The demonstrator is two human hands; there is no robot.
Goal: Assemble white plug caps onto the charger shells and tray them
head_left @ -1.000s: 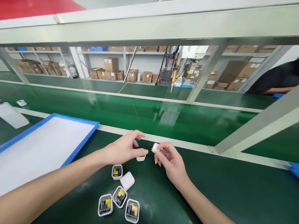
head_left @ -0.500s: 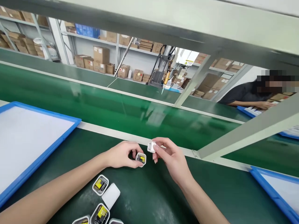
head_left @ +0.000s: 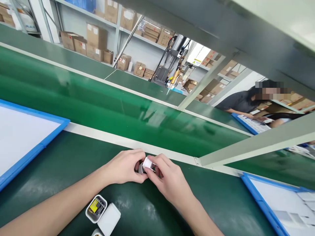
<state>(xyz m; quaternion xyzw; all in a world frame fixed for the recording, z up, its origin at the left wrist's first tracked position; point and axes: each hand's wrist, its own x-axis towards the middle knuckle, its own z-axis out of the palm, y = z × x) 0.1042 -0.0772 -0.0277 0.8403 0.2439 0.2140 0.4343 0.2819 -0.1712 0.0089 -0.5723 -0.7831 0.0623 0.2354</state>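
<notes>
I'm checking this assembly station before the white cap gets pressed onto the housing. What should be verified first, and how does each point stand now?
1. Left hand has a grip on the charger housing: ok.
2. Right hand holds the white cap at the housing's opening: ok.
3. Cap squarely lined up with the housing: cannot tell, fingers hide the joint.
4. Spare open housing and white cap lie apart from the hands on the green bench: ok.
5. Blue-rimmed tray sits left, apart from both hands: ok.
</notes>
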